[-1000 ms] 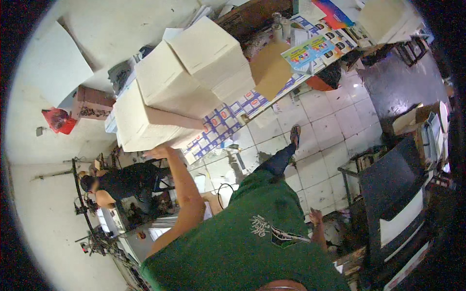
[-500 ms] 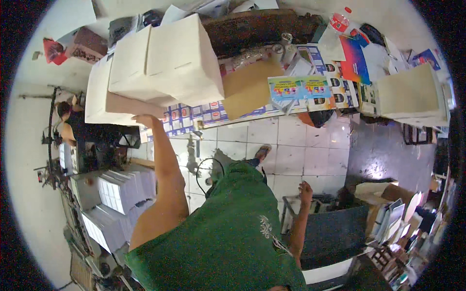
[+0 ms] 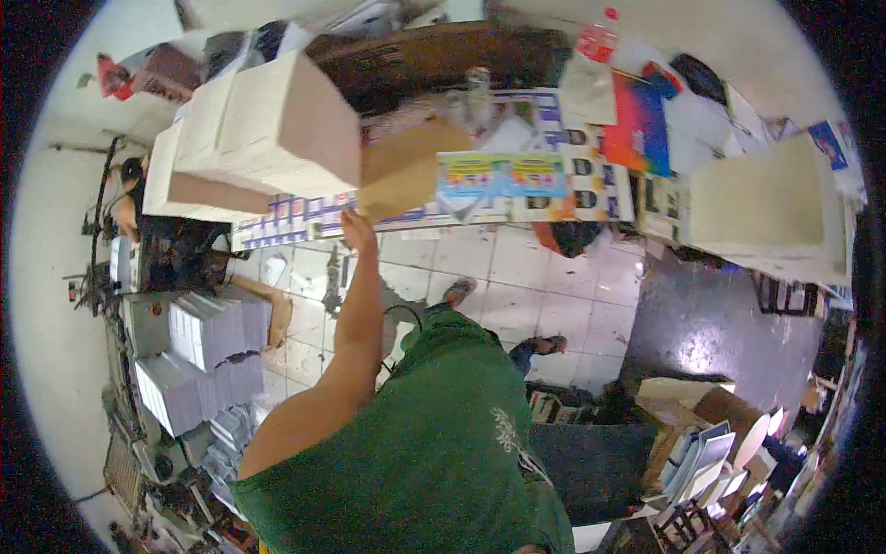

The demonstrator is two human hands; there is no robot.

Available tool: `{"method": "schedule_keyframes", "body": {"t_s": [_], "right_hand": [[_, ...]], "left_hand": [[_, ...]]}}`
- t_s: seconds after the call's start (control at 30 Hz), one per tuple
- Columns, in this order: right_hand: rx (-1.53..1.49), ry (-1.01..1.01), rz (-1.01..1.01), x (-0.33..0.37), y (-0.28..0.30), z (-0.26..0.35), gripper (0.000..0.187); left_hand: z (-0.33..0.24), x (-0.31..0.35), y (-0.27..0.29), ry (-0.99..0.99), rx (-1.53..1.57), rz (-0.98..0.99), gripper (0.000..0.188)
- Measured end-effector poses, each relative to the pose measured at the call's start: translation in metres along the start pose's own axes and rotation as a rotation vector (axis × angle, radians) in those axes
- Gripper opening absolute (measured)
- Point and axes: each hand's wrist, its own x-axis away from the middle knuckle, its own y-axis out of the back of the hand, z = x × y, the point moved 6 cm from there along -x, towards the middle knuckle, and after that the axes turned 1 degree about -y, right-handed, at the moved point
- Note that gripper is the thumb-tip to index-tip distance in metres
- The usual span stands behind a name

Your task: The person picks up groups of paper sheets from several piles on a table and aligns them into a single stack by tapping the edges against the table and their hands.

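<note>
My left hand (image 3: 356, 228) is raised on a bare arm and grips the lower corner of a big stack of white paper blocks (image 3: 268, 138), which sits high at the upper left, close to the camera. The stack is made of several thick cream-white bundles piled at slight angles. My green shirt (image 3: 434, 443) fills the lower middle. Below it my two sandalled feet (image 3: 459, 294) stand on the tiled floor. My right hand is hidden from view.
A long table (image 3: 554, 198) with colourful printed sheets, a brown cardboard sheet (image 3: 406, 171) and a red-capped bottle (image 3: 598, 39) runs across the top. White paper piles (image 3: 208, 332) stand at left, a cream stack (image 3: 766, 208) at right. Another person (image 3: 129, 189) works at far left.
The view has swung round, and the stack with my left hand now sits more to the right. My right hand, seen beside my hip before, has dropped out of view.
</note>
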Motion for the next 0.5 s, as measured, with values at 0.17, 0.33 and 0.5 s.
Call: {"method": "schedule_keyframes", "body": {"t_s": [0.17,0.33,0.5], "right_hand": [[-0.137,0.077,-0.008,-0.039,0.015,-0.02,0.033],[0.135,0.312,-0.547,-0.082,0.262,-0.111,0.03],[-0.086,-0.008,-0.7,-0.094,0.455,0.073,0.042]], "left_hand": [[0.013,0.058,-0.006,-0.677,-1.016,-0.066,0.054],[0.097,0.361,-0.096,-0.052,-0.502,0.5,0.044],[0.037,0.507,-0.24,-0.431,-0.803,1.399,0.051]]}}
